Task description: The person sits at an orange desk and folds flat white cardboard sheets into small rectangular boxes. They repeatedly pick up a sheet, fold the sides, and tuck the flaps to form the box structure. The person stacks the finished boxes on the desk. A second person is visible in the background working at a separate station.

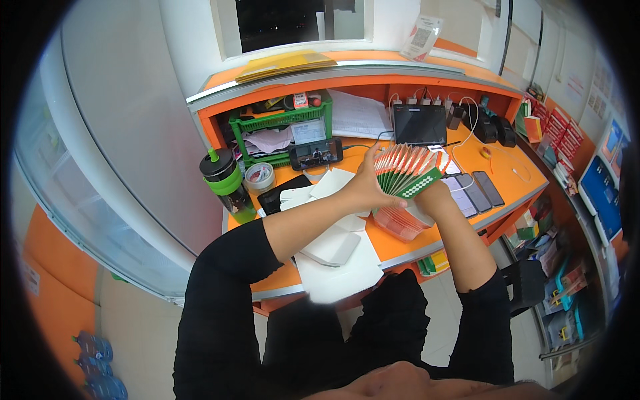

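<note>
A fanned stack of cards or flat packets (407,175), green, white and orange-red, is held up over the desk. My left hand (368,189) is closed on its left side, with the thumb along the lower edge. Against the stack's lower right end is my right hand (432,198); its fingers are hidden behind the stack. Just below both hands lies a shiny reddish stack (403,223). White sheets and a white block of paper (331,247) spread to the left, some over the desk's front edge.
Along the back of the orange desk (510,157) are a green basket (280,127), a propped phone (316,154) and a dark tablet (419,125). Several phones (475,195) lie at right. A tumbler (227,183) and tape roll (259,177) stand left. Shelves (560,267) line the right.
</note>
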The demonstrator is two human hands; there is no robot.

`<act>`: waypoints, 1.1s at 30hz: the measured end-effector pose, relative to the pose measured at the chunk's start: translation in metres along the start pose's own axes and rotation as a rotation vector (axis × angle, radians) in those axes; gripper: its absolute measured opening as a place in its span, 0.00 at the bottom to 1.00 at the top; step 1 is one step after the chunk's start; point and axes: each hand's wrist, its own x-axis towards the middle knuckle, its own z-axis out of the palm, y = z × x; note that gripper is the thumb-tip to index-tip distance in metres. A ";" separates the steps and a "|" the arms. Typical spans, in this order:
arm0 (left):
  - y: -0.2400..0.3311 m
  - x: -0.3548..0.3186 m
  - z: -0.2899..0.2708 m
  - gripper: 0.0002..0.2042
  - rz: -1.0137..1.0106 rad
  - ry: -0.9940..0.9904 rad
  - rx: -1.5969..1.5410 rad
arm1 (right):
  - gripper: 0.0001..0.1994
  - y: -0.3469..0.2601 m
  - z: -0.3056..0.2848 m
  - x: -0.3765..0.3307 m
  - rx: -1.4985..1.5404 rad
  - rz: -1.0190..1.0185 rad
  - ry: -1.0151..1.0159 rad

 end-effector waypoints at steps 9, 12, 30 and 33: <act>0.008 -0.017 0.015 0.65 -0.121 0.193 0.166 | 0.25 0.022 0.005 -0.005 0.100 -0.070 -0.037; 0.001 -0.023 0.008 0.64 -0.100 0.178 0.175 | 0.24 0.051 0.026 -0.003 0.429 -0.279 0.106; -0.004 -0.210 -0.093 0.08 0.082 -0.101 0.811 | 0.07 0.006 0.016 -0.214 1.049 0.128 0.415; -0.003 -0.209 -0.100 0.05 0.162 -0.084 0.836 | 0.06 0.005 0.009 -0.218 1.045 0.134 0.436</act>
